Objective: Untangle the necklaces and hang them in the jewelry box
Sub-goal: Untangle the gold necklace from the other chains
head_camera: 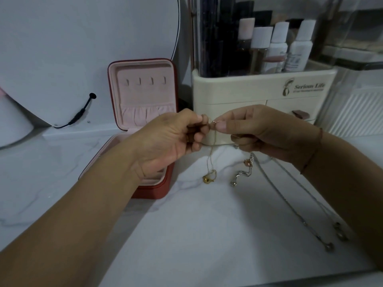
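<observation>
Gold chain (213, 122): pinched at its top between the two hands, just in front of the organizer (263, 90). Its strands hang straight down towards the desk (196, 235).
Gold pendant (208, 179): at the bottom of the hanging strands. I cannot tell whether it rests on the desk or hangs just above it.
Step in hand: most likely working the clasp or a knot at the pinch point.
Doing it well: keep the pull light and let the pendant's weight hold the strands straight. Tease the links apart with the fingertips, not by tugging, since so fine a chain could kink or snap. Keep it clear of the silver chains beside it.
Left hand (172, 139): thumb and forefinger are closed on the gold chain from the left and the other fingers are curled under. It hovers above the box's near corner.
Right hand (259, 133): thumb and forefinger grip the same chain from the right, fingertips almost touching the left hand's. A silver strand runs up beneath it, but whether the lower fingers hold that strand I cannot tell.
Silver chains (235, 179): lying on the desk just right of the gold pendant, trailing away to the near right.
Box (143, 189): open, to the left of both hands, with its lid upright.
Hooks (145, 80): four in the lid, all bare, so by my reading no necklace has been hung yet.
</observation>
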A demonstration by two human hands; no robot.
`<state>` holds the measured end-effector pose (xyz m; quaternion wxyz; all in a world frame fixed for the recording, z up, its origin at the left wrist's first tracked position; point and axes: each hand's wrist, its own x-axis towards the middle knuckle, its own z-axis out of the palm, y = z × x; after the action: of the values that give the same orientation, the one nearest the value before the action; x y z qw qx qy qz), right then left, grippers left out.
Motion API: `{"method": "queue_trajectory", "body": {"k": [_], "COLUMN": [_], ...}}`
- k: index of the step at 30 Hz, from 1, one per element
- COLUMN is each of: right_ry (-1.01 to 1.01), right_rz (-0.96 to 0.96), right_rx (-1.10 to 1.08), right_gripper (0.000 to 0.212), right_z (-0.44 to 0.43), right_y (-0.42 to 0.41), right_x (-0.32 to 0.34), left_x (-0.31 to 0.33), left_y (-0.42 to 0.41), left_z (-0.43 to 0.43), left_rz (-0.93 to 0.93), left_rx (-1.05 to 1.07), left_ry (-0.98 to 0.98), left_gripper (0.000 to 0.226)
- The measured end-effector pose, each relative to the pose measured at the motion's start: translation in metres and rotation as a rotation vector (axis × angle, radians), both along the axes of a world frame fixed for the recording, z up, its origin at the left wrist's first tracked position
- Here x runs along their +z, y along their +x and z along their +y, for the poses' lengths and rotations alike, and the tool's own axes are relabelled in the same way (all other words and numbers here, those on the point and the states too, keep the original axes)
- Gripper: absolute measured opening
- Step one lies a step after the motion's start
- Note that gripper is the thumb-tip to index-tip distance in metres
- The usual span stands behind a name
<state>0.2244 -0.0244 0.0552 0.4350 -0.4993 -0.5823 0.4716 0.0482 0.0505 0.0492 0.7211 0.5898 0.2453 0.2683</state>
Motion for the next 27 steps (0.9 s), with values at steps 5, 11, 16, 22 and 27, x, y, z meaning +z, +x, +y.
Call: {"method": "queue_trajectory", "body": {"k": [5, 11, 16, 22, 27], "right_ry": [0.046, 0.068, 0.081, 0.123, 0.226], "right_rz": [0.077, 0.108, 0.12, 0.107, 0.045], "right_rx": [-0.06, -0.113, -0.084, -0.135, -0.191], "right_gripper": [0.014, 0.019, 0.017, 0.016, 0.013], "right_z": [0.001, 0.002, 0.002, 0.002, 0.004], "right_y": [-0.002, -0.006, -0.005, -0.007, -0.012], "right_x": [-0.002, -0.004, -0.002, -0.004, -0.005], "left_x": [-0.002, -0.003, -0.004, -0.01, -0.01], "left_y": [-0.004, -0.003, 0.003, 0.012, 0.014], "left_z": [0.001, -0.001, -0.002, -0.007, -0.008], "left_rz": [0.042, 0.097, -0.101, -0.29, -0.343], "left_rx": [-0.11, -0.17, 0.006, 0.094, 0.131], "left_ry": [0.035, 0.09, 0.001, -0.245, -0.233], "left_gripper": [0.017, 0.019, 0.024, 0.02, 0.023]}}
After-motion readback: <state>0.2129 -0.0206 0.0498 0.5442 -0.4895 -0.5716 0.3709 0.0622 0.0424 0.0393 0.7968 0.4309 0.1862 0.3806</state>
